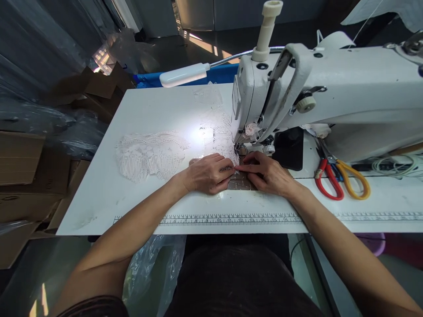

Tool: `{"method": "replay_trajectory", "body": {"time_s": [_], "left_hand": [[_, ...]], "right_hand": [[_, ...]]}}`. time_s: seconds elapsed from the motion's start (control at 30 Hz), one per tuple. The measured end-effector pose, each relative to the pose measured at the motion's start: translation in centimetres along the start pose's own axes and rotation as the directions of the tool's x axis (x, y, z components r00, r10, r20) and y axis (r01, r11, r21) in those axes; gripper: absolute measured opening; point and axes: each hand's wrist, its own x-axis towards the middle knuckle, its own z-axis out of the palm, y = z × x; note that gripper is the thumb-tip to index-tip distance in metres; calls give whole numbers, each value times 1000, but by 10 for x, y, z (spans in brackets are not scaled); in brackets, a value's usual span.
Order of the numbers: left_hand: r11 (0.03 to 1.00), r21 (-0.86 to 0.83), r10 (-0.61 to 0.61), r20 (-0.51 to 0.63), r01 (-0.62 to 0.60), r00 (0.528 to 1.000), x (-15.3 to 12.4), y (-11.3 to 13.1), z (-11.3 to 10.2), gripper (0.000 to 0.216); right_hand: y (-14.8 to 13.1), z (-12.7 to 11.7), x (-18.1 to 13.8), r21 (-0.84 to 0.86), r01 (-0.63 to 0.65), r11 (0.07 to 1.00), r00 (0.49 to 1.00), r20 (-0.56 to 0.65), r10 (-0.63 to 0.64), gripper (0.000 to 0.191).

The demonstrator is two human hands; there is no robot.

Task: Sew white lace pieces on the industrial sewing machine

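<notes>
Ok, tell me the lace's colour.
The lace is white; it shows in the head view, the only one.

Left hand [210, 174] at white lace [222, 141]

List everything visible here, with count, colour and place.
table: one, white, centre
lace: several pieces, white, on table
sheet: one, brownish, on table
sewing machine: one, white, right
lamp: one, white, upper centre
scissors: count unclear, red and orange handles, right
flat object: one, black, under machine arm
ruler marking: one, black, front edge
boxes: several, brown, left
plastic: several pieces, clear, left and below
tub: one, purple, lower right
left hand: one, bare, at lace
right hand: one, bare, at lace
</notes>
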Motion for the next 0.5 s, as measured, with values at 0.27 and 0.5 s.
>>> {"method": "replay_trajectory", "body": {"time_s": [0.27,0.5], "left_hand": [[1000,-15,13,-8,-13,1000,1,0,-2,22],[1000,4,-19,30,19,999,2,2,-4,21]], "right_hand": [[-2,-1,0,-19,0,1000,1000,-19,-1,33],[1,5,-4,0,-66,998,997,-48,66,38]]}}
